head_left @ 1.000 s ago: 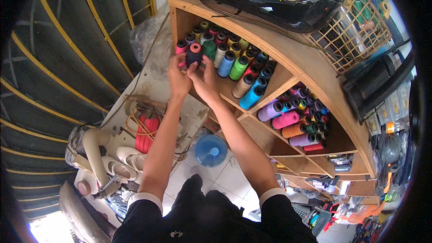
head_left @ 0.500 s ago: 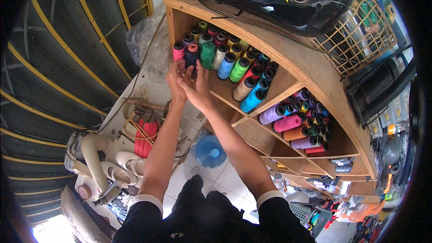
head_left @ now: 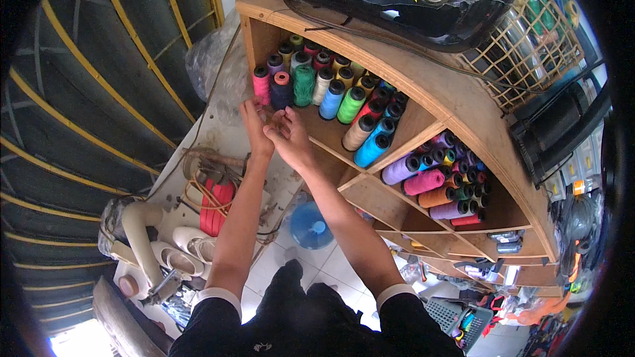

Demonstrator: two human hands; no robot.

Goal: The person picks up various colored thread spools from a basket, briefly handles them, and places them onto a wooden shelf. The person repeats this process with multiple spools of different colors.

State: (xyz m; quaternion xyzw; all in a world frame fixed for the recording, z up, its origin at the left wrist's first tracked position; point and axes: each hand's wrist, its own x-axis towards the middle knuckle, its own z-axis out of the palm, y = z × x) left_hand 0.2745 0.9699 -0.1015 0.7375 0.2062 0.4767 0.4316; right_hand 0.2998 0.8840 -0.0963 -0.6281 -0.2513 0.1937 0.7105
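Note:
My left hand and my right hand are close together before the upper compartment of a wooden shelf. Both have loosely bent fingers, with a gap between some of them, and I see nothing held. The right thumb reaches toward the left palm. Just beyond my fingertips stand a pink thread spool and a navy thread spool with an orange top. Beside them is a green thread spool. Light blue, bright green and beige spools stand to the right, with several more behind.
The wooden shelf curves to the right, with more spools in a lower compartment. On the left, a white table carries a sewing machine and a red bundle. A blue water jug stands on the tiled floor.
Both hands have drawn back slightly toward me from the navy spool, which now shows more fully. My right fingers are more bent. The spools stay in place on the shelf.

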